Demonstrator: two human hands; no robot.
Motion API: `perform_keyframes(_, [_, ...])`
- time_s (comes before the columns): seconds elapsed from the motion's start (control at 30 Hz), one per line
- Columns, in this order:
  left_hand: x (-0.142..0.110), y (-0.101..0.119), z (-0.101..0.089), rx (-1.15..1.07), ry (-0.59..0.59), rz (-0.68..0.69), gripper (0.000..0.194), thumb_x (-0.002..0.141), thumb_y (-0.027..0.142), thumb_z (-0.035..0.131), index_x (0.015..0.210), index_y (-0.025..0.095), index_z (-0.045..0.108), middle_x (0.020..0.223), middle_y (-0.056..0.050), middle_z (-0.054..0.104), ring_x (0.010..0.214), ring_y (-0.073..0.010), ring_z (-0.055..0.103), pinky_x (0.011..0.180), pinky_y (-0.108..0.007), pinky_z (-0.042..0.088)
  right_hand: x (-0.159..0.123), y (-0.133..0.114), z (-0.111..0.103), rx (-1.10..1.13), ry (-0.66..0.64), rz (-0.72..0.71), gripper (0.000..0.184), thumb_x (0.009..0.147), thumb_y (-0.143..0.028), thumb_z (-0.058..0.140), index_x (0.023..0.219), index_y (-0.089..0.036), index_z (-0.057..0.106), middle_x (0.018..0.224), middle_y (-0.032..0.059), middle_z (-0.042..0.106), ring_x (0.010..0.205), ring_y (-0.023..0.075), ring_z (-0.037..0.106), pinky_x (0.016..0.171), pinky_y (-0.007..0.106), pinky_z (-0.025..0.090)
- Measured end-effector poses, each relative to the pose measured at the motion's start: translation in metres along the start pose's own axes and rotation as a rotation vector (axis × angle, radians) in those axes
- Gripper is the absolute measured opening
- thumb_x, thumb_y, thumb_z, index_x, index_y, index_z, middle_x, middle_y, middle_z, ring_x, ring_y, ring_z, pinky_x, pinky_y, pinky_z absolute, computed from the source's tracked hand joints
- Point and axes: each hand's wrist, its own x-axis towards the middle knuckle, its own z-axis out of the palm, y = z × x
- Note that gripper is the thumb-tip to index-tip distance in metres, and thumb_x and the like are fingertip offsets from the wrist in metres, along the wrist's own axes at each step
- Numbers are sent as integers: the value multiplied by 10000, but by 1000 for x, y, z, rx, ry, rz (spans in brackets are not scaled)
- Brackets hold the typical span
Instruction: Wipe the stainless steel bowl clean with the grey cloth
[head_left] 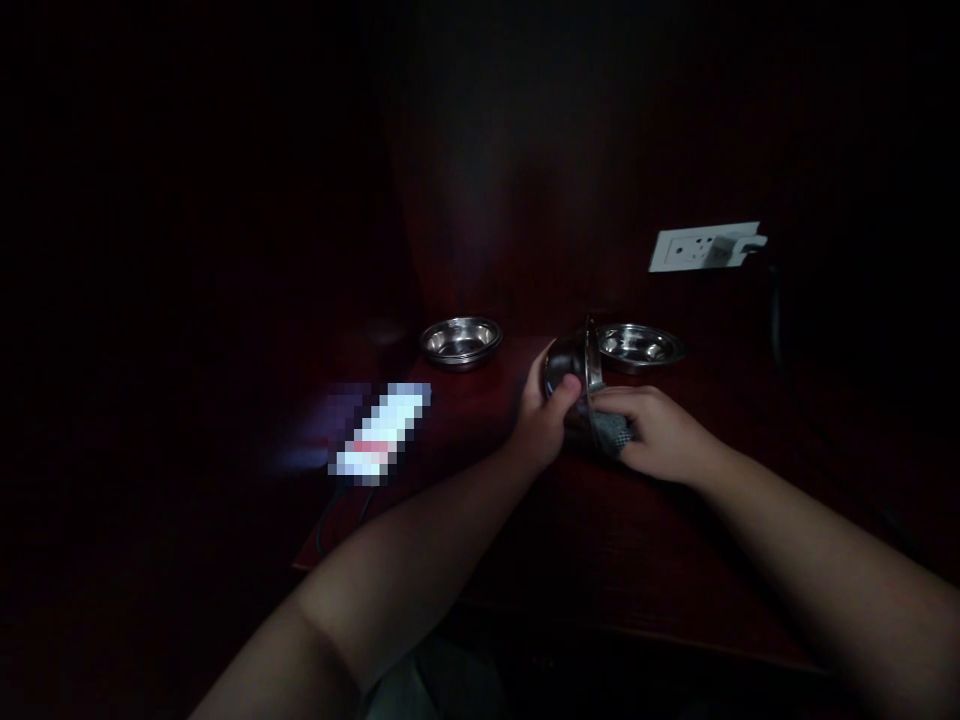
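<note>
A shiny metal bowl (pixel 568 362) is tipped on its side above the table, its opening facing right. Around its outside wraps my left hand (pixel 545 415), with the thumb pressed on the near side. My right hand (pixel 664 435) is closed on a grey-green patterned cloth (pixel 613 432) at the bowl's opening. Part of the cloth and the bowl's inside are hidden by my fingers. Behind my right hand lies a shallow metal bowl (pixel 637 346). Further left sit metal bowls (pixel 460 343), which look stacked.
A lit phone (pixel 382 435), blurred out, lies at the table's left side with a thin cable near it. The dark red table (pixel 600 560) meets a wall bearing a white socket plate (pixel 686 247) with a plugged-in charger. The surroundings are very dark.
</note>
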Motion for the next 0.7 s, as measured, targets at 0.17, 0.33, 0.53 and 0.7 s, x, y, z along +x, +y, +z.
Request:
perform_keyframes(0.17, [-1,0,0,14,-52,-14,813,696,626,635,1360,225,391,1390,-135,478,1306,-324,418,1080,-481,327,-2,-6,2,300,34,67,120,668,-88,534,685,-179,611,660,-11,622,600,145,582,558,254,472])
perform_keyframes(0.33, [-6,4,5,37,-125,-18,845,679,647,635,1359,209,392,1383,-148,483,1291,-329,434,1079,-476,328,-4,-5,7,410,336,125,60,673,-198,675,718,-196,635,634,-18,636,547,149,580,521,274,498])
perform_keyframes(0.53, [-9,7,7,46,-239,48,863,685,617,652,1365,167,370,1368,-158,492,1286,-302,440,1084,-427,324,-2,-2,3,191,842,228,89,690,-184,678,756,-240,656,736,3,688,676,206,657,640,333,547])
perform_keyframes(0.7, [-8,8,8,16,-142,-15,870,661,656,644,1361,214,378,1395,-136,472,1305,-321,418,1068,-458,341,-4,12,4,-216,700,108,248,731,-145,599,948,-182,714,963,73,740,904,281,702,828,427,562])
